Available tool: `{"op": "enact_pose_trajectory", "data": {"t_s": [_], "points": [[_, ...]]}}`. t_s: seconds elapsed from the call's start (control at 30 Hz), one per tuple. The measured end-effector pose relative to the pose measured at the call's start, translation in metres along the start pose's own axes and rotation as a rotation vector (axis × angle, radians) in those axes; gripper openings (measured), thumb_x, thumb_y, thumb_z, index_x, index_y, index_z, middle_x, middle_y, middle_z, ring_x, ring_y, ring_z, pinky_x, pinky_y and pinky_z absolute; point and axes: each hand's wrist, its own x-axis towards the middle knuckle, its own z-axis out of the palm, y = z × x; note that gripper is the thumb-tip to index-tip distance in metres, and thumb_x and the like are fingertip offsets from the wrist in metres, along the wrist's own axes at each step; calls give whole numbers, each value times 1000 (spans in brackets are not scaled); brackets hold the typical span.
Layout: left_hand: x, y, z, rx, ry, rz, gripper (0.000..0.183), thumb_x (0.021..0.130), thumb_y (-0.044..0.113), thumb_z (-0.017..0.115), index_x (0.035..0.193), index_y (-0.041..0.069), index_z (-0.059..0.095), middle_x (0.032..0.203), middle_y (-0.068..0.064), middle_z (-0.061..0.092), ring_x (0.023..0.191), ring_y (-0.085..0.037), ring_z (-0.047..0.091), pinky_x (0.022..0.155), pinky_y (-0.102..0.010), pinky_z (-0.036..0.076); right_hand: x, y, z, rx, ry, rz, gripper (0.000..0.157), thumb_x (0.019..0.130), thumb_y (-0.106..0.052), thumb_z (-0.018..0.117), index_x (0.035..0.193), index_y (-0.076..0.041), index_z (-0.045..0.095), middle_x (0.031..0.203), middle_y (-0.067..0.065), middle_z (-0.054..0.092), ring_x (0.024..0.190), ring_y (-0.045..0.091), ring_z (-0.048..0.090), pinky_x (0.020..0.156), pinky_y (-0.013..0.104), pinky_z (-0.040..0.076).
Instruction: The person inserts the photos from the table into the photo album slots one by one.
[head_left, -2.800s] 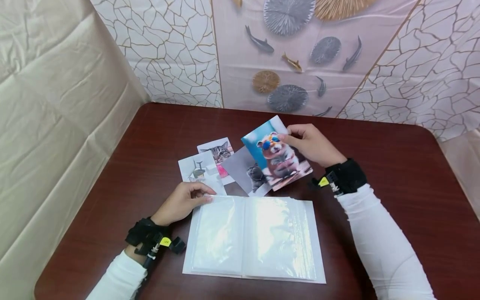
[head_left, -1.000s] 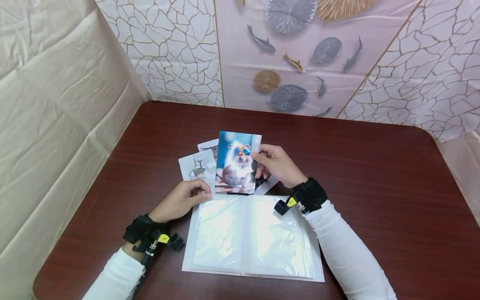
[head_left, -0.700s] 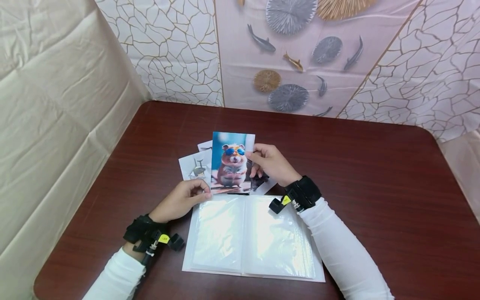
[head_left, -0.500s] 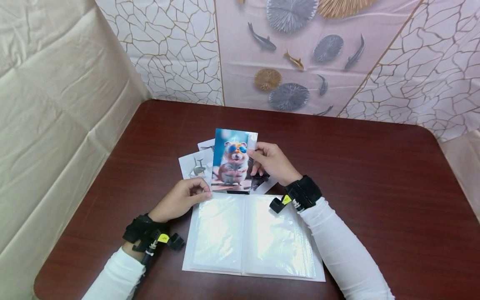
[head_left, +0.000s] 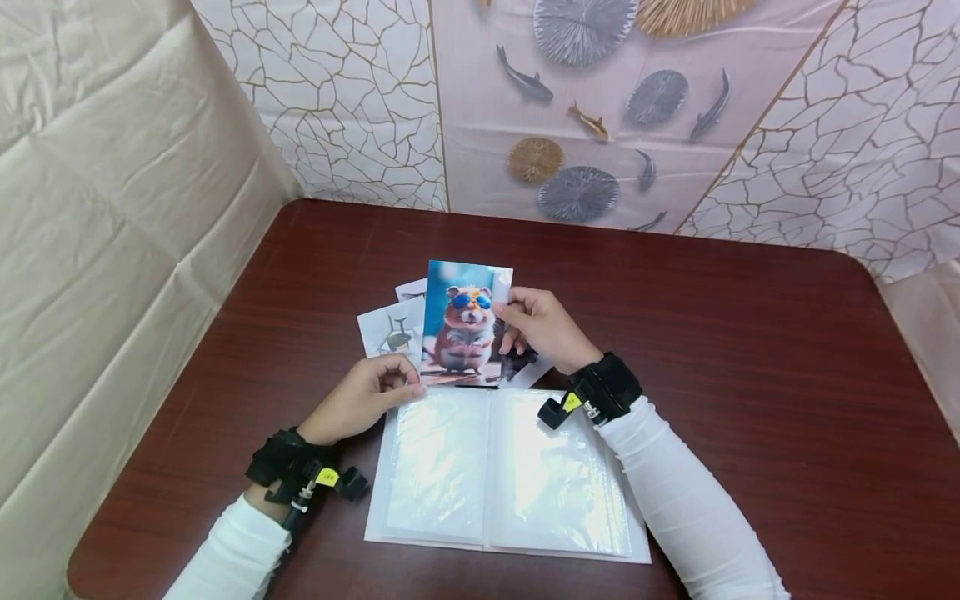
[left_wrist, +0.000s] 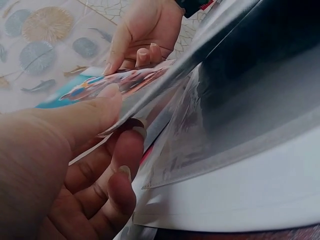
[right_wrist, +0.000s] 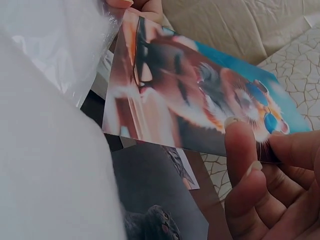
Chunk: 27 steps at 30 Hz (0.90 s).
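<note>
Dial: centred on the spine of the open album (head_left: 489, 483), 12 pointing away from the person.
Cream cloth (head_left: 112, 275): far out at 10, hanging in folds beside the table (head_left: 772, 350).
Left sleeve (head_left: 234, 546): white, between 8 and 9; a strap with a small camera is on the wrist.
Left hand (head_left: 367, 396): at 10, pinching the upper corner of a clear page (head_left: 437, 475), thumb above and fingers beneath.
Pale photo (head_left: 392, 329): at 11, just beyond the left hand, overlapping another photo (head_left: 410, 290) mostly hidden behind.
Hamster photo (head_left: 463, 321): at 12, held over the other photos, its lower edge by the album's top edge; whether it touches the clear page, I cannot tell.
Grey cat photo (right_wrist: 150, 180): at 1, partly covered by the hamster photo and right hand.
Right hand (head_left: 551, 329): at 1, gripping the hamster photo's right edge between thumb and fingers.
Right sleeve (head_left: 697, 500): white, at 3, reaching past the album's right edge.
</note>
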Motion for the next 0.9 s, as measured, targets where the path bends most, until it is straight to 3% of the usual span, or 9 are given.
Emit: {"op": "enact_pose_trajectory", "data": {"t_s": [0.5, 0.73, 0.9], "points": [[0, -3, 3, -22, 40, -40, 20, 86, 36, 68, 93, 19, 60, 70, -6, 52, 62, -20, 48, 55, -27, 38, -1, 3, 3, 13, -29, -16, 34, 98, -26, 54, 93, 8, 49, 62, 13, 57, 61, 35, 61, 51, 36, 44], [2, 0, 3, -87, 45, -50, 26, 86, 24, 71, 98, 10, 54, 78, -11, 50, 65, -21, 49, 56, -25, 40, -1, 3, 6, 18, -43, -17, 33, 98, -27, 53, 91, 4, 50, 65, 14, 57, 60, 30, 62, 52, 34, 43], [2, 0, 3, -150, 34, -46, 33, 86, 18, 70, 107, 6, 48, 82, -13, 51, 68, -21, 49, 57, -23, 40, -1, 4, 8, 12, -59, -10, 31, 99, -27, 53, 93, 4, 50, 71, 19, 59, 67, 38, 62, 55, 32, 47]]}}
